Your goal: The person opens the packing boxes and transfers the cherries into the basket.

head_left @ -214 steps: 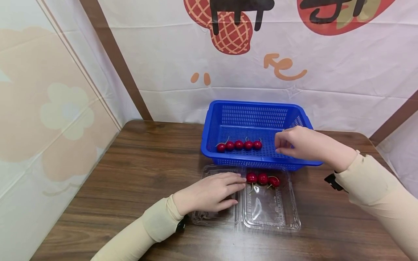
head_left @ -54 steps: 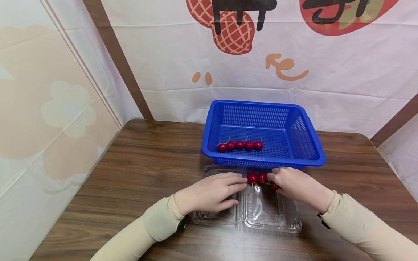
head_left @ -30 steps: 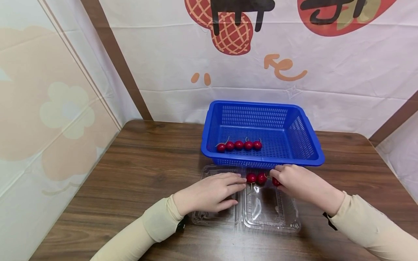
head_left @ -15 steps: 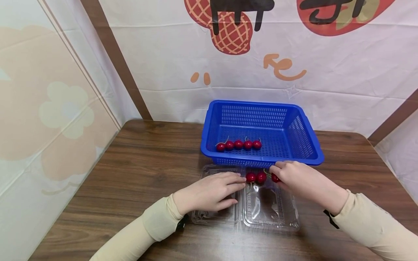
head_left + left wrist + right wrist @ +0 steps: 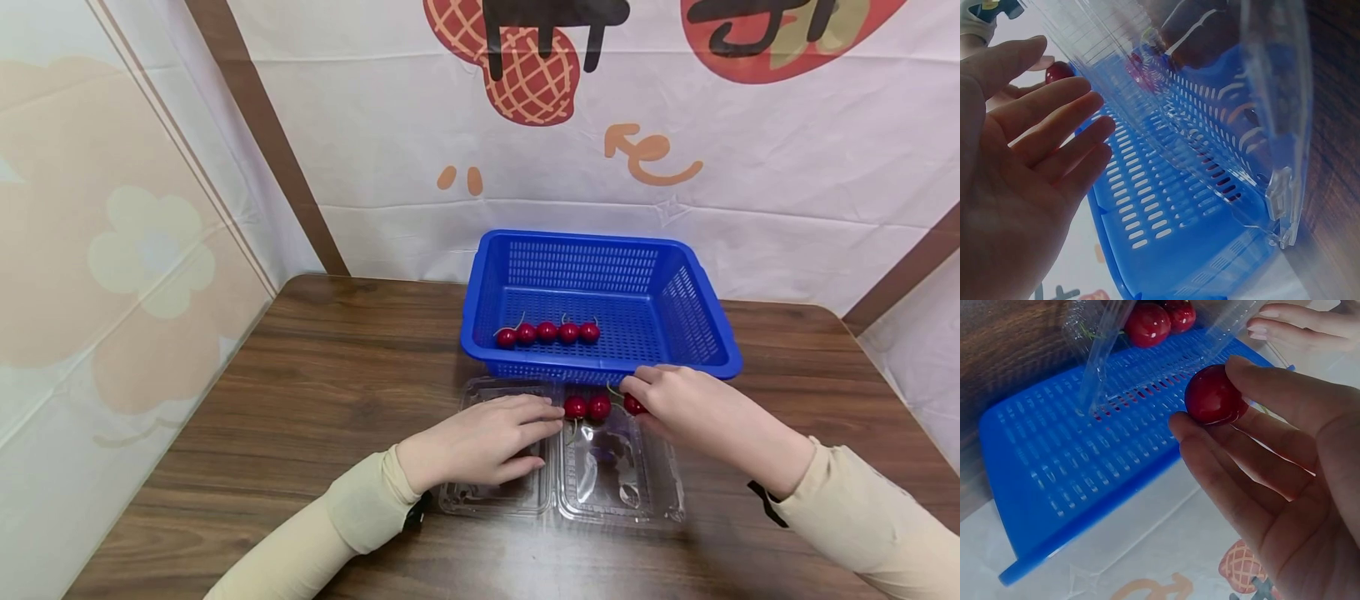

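My right hand pinches a red cherry between thumb and fingertips, over the back right of the clear plastic clamshell box. Its green stem points left toward two cherries lying side by side at the back of the box's right half. My left hand lies over the left half, fingers nearly straight, fingertips right at the middle ridge beside the leftmost cherry. In the left wrist view those fingers are spread and hold nothing.
A blue perforated basket stands right behind the box, a row of several cherries along its front left floor. Both sit on a brown wooden table. A printed white cloth hangs behind the table.
My right hand left the basket for the box and took hold of the third, rightmost cherry there. It has shifted that cherry slightly right and back, away from the other two. My left hand has stayed put.
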{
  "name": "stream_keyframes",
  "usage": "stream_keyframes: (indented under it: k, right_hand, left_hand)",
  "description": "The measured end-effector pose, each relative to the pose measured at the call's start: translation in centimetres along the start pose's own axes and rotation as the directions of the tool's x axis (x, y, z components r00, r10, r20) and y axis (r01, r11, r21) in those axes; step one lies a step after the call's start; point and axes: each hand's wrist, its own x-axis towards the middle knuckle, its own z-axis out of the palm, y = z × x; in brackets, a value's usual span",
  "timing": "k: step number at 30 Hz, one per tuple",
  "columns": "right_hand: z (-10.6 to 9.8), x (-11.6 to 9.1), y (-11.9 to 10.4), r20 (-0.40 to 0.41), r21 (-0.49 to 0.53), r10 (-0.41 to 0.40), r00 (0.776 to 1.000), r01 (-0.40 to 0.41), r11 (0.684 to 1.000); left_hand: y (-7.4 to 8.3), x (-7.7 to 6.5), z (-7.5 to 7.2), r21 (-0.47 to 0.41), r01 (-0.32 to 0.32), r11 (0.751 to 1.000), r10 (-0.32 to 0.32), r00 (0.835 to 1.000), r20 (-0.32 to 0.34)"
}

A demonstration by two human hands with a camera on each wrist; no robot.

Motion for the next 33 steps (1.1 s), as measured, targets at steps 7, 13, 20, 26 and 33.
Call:
stream_keyframes:
  k: [7,13,20,26,33]
  right_hand:
    - [-0.7,0.0,-0.1,-0.011,0.008,0.002,1.000,-0.002,1.000]
    - [-1.0,0.0,0.0,-0.032,-0.001,-0.008,0.999,0.008,1.000]
    - [-1.6,0.1,0.2,-0.074,-0.012,-0.006,0.997,0.006,1.000]
    - [-2.0,0.4,0.4,-0.061,-0.003,0.006,0.998,-0.007,1.000]
    - [-2.3,1.0,1.1,-0.021,0.012,0.028,0.999,-0.028,1.000]
  left_hand:
    - [0.0,0.0,0.1,-0.009,-0.008,1.000,0.008,1.000,-0.018]
    - [-0.1,0.0,0.1,-0.009,-0.006,1.000,0.006,1.000,-0.017]
    - [-0.1,0.0,0.1,0.001,-0.013,1.000,0.013,1.000,-0.025]
    - [-0.1,0.0,0.1,0.006,-0.014,1.000,0.014,1.000,-0.027]
    - [-0.1,0.0,0.1,0.003,-0.007,1.000,0.007,1.000,-0.006]
